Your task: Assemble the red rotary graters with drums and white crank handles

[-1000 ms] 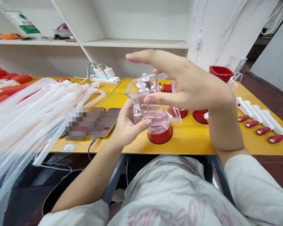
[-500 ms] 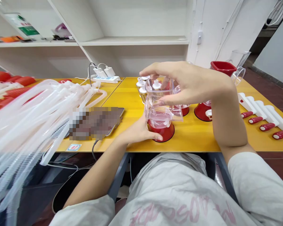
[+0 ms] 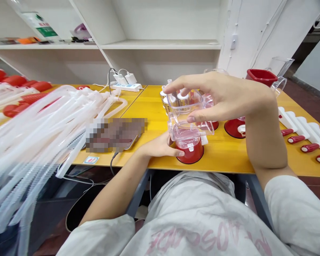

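Observation:
A clear plastic housing (image 3: 185, 119) stands on a round red base (image 3: 190, 153) near the front edge of the yellow table (image 3: 149, 110). My right hand (image 3: 224, 97) grips the top of the clear housing from above, thumb in front and fingers behind. My left hand (image 3: 162, 146) wraps the left side of the red base and holds it against the table. Behind the housing stand small white-capped metal drums (image 3: 165, 99), partly hidden by it.
A heap of long translucent white plastic parts (image 3: 40, 121) fills the left side. A phone (image 3: 114, 135) lies beside it. More red bases (image 3: 233, 128), white pieces with red handles (image 3: 301, 133), a red cup (image 3: 261, 76) and a power strip (image 3: 125, 86) sit around.
The clear housing came down from mid-air onto the red base. My left hand dropped from the housing to the base, and my right hand closed on the housing's top.

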Available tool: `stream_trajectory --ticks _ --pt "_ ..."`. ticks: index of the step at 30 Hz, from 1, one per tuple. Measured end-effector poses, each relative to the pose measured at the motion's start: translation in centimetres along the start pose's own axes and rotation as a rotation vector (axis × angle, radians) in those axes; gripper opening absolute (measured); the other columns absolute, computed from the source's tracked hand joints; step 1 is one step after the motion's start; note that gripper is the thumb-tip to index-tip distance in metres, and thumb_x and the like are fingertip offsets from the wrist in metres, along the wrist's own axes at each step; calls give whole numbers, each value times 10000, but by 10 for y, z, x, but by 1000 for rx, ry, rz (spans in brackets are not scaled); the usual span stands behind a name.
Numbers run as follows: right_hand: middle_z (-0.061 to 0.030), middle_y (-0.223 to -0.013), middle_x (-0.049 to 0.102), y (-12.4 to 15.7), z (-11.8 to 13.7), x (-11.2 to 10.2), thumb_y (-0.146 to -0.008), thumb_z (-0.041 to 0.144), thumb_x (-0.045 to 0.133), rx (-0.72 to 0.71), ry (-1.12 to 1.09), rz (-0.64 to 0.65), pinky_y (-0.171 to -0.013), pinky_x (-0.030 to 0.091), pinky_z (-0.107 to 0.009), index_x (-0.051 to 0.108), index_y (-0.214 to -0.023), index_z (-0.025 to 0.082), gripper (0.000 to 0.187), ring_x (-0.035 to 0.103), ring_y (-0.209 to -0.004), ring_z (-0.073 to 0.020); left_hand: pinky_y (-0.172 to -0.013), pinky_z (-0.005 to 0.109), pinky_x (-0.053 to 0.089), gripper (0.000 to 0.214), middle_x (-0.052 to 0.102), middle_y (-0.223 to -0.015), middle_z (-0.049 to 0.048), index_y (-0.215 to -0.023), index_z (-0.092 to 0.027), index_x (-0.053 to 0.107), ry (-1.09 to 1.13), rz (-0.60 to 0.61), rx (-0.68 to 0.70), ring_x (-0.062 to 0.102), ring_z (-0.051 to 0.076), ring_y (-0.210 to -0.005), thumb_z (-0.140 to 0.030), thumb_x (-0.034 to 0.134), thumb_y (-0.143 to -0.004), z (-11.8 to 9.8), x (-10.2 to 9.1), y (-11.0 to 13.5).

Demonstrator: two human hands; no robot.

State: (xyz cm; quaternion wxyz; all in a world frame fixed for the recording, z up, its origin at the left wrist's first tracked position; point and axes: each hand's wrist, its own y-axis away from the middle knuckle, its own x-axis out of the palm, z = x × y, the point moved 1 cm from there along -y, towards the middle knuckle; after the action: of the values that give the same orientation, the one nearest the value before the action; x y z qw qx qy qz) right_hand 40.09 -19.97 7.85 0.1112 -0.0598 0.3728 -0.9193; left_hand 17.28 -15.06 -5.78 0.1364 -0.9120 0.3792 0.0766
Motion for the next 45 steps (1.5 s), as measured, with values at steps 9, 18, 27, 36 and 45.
stream_trajectory --ticks 9,18,27,36,45 --pt "45 -1144 899 -26 -38 -9 -680 697 903 14 49 134 -1309 631 -518 828 -1002 424 429 810 -1326 -289 -1412 718 523 1083 683 -1774 253 -1703 -211 665 -83 -10 18 652 535 -1663 -547 1137 -787 11 -6 1" --pt "33 -1132 897 -28 -49 -8 -715 708 892 -11 61 103 -1290 638 -522 807 -975 420 397 801 -1318 -279 -1470 705 446 1007 632 -1838 227 -1686 -206 713 -76 -96 62 576 544 -1726 -756 1003 -894 25 -6 -1" --pt "59 -1099 893 -31 -38 -13 -713 627 959 2 77 205 -1261 670 -464 834 -1006 417 381 826 -1245 -251 -1466 706 445 1116 665 -1795 252 -1691 -196 696 -78 -112 71 600 561 -1700 -723 1091 -791 22 -3 -2" --pt "45 -1082 872 -32 -32 -18 -639 502 1033 73 39 175 -1260 684 -479 821 -1017 404 445 802 -1334 -290 -1431 701 501 1034 643 -1813 260 -1712 -203 665 -73 -72 71 618 548 -1690 -579 1092 -848 17 -4 2" --pt "31 -1037 850 -35 -21 -18 -699 669 983 13 112 169 -1240 662 -455 841 -1029 388 456 801 -1261 -267 -1395 682 544 992 697 -1765 238 -1642 -206 749 -40 -73 122 657 544 -1650 -775 1016 -874 36 -12 1"
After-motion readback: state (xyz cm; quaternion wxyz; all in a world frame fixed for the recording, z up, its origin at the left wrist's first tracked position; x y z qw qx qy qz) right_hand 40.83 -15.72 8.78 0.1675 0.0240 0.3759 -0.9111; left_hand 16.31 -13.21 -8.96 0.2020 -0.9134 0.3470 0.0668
